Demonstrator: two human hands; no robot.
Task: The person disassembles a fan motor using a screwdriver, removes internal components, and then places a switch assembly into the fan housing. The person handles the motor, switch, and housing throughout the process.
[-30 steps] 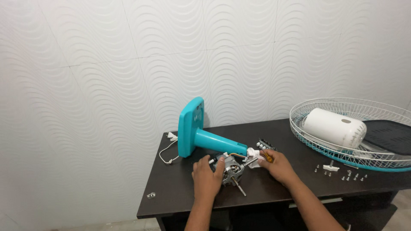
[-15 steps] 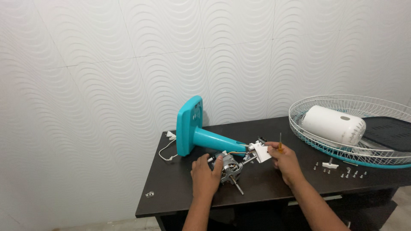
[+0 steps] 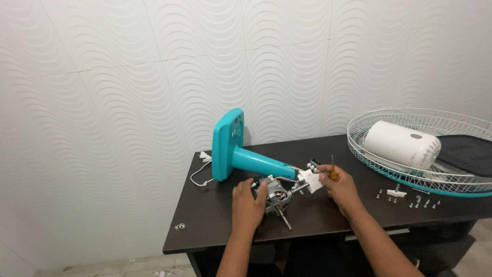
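I see my left hand [image 3: 248,203] resting on the dark table [image 3: 215,215], its fingers closed around the fan motor [image 3: 277,197], a grey metal block with copper windings; the motor shaft [image 3: 284,219] points toward me and to the right. My right hand [image 3: 341,187] is just to the right of the motor. It grips a small screwdriver [image 3: 332,169] with an orange handle, the thin blade standing upward above the fist, and the same hand presses against a white plastic part [image 3: 309,180] which sits at the end of the neck. Thin wires [image 3: 287,178] run between the motor and this white part.

Behind both hands lies the turquoise fan stand [image 3: 241,154] on its side: the flat base is upright near the wall, and the neck goes to the right, down to the white part. A white cord [image 3: 199,174] lies at the left of the base.

On the right of the table is the white wire fan guard [image 3: 410,128] with a turquoise rim, and inside it a white motor cover [image 3: 402,144] and a dark fan blade [image 3: 469,154]. Several small screws [image 3: 417,201] are scattered on the table in front of the guard, well apart from my right hand. One small metal piece [image 3: 180,226] lies alone near the front left corner
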